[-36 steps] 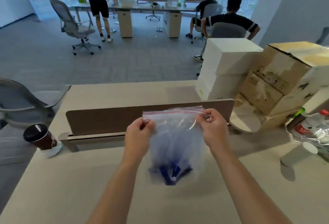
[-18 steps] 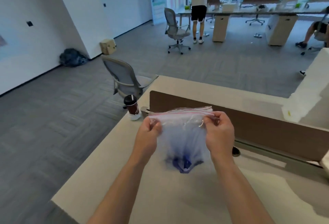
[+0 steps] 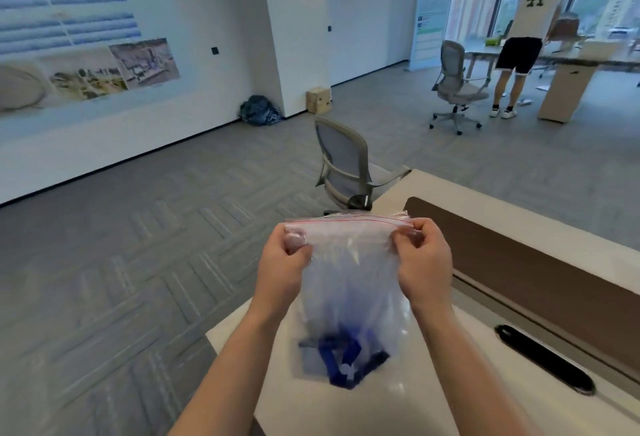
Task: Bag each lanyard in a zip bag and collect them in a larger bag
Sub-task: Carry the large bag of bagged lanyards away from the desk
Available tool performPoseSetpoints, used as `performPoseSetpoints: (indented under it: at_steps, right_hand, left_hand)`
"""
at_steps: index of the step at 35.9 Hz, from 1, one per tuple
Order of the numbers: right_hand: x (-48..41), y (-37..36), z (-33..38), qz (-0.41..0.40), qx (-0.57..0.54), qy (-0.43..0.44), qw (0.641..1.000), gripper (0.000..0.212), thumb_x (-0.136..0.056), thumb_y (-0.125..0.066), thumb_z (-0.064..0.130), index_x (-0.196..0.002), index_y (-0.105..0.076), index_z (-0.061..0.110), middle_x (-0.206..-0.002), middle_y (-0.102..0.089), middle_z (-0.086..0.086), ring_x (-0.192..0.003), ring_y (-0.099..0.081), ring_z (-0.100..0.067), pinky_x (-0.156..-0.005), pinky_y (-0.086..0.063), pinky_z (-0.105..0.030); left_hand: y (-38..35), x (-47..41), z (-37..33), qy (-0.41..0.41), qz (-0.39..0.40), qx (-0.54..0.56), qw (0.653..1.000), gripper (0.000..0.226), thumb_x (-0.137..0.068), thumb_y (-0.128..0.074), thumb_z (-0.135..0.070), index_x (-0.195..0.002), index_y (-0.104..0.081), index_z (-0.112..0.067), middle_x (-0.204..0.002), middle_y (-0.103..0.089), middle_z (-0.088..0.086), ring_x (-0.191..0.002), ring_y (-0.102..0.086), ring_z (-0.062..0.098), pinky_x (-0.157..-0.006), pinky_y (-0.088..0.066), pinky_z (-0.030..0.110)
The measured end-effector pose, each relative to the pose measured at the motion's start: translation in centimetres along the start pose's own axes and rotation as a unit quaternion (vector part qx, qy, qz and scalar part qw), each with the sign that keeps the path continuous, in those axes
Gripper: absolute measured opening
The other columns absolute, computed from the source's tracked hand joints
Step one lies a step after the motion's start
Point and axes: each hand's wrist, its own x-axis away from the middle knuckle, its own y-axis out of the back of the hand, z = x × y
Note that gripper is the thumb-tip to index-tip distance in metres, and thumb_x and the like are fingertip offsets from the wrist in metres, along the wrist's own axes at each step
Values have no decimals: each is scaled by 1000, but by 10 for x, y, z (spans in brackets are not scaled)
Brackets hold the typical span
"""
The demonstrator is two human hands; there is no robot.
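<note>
Left hand [image 3: 282, 271] pinches the bag's [image 3: 349, 283] top left corner at the zip strip. Bag hangs in the air over the desk [image 3: 433, 401] edge; blue lanyards [image 3: 346, 363] bunched at its bottom. Right hand [image 3: 424, 267] pinches the top right corner. Judged: thin film, limp, light, slippery; grip at the stiffer zip strip, load sags low.

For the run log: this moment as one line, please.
left hand: pinches top-left corner of clear plastic zip bag | right hand: pinches top-right corner | blue lanyard: at bag bottom | bag: above white desk
</note>
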Motion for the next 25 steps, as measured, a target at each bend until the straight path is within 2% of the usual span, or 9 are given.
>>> performPoseSetpoints:
  at_steps: [4,6,8,11,14,16,18,21,25]
  right_hand:
    - [4,-55,17,29,-3,13,999,9,-95,-60,15,-92,-62,23,-84,-64,11,-75,-59,-4,-64,-45,-17]
    - [8,-85,26,38,-1,21,999,7,-96,-59,16,-95,-61,22,-86,-63,12,-78,-60,-5,-62,-45,-14]
    - [11,-116,34,44,-3,27,999,6,-97,-58,16,-96,-61,21,-86,-63,11,-79,-60,-5,-58,-46,-9]
    - [15,-166,45,42,2,47,998,9,-97,-59,14,-94,-61,22,-86,-65,11,-81,-61,-6,-59,-45,-5]
    - [21,-222,57,48,8,54,997,11,-96,-59,12,-93,-60,23,-87,-65,12,-81,-61,-5,-59,-45,-7]
    - [23,-262,66,56,15,59,997,11,-96,-59,13,-94,-60,24,-87,-65,12,-82,-62,-5,-60,-46,-9]
    - [26,-299,72,63,15,54,996,10,-96,-60,12,-94,-61,22,-86,-66,11,-79,-62,-4,-61,-48,-10]
    - [26,-355,79,66,2,59,996,11,-93,-62,9,-91,-62,19,-81,-67,6,-72,-62,-2,-64,-50,-14]
    - [31,-427,88,89,-4,52,995,12,-93,-61,8,-89,-62,19,-80,-67,6,-70,-61,0,-66,-51,-20]
  left_hand:
    - [49,-21,-2,5,-25,36,999,46,-89,-59,6,-119,-50,-27,-65,-52,-8,-66,-52,12,-64,-48,21]
    - [76,-36,2,18,-32,51,998,54,-89,-61,2,-129,-45,-31,-70,-57,-1,-72,-57,20,-74,-51,33]
    - [103,-51,6,33,-35,66,997,52,-88,-62,-1,-129,-48,-30,-84,-69,5,-81,-65,28,-81,-55,45]
    - [144,-75,14,46,-45,100,993,48,-90,-61,1,-131,-48,-20,-96,-74,3,-87,-70,21,-81,-58,42]
    - [192,-107,24,67,-53,135,987,60,-91,-62,-1,-141,-38,-23,-97,-74,2,-86,-69,18,-83,-56,39]
    - [228,-130,26,74,-45,172,981,52,-89,-61,5,-137,-44,-6,-102,-74,9,-87,-70,21,-82,-56,39]
    - [262,-147,25,80,-33,202,976,38,-86,-61,9,-123,-57,2,-97,-74,14,-82,-69,24,-74,-57,37]
    - [308,-172,25,86,-22,227,970,19,-88,-62,7,-105,-65,1,-93,-74,17,-80,-71,27,-72,-59,37]
    - [365,-210,36,77,-44,183,979,14,-92,-61,3,-100,-67,-6,-93,-76,11,-83,-72,23,-75,-59,36]
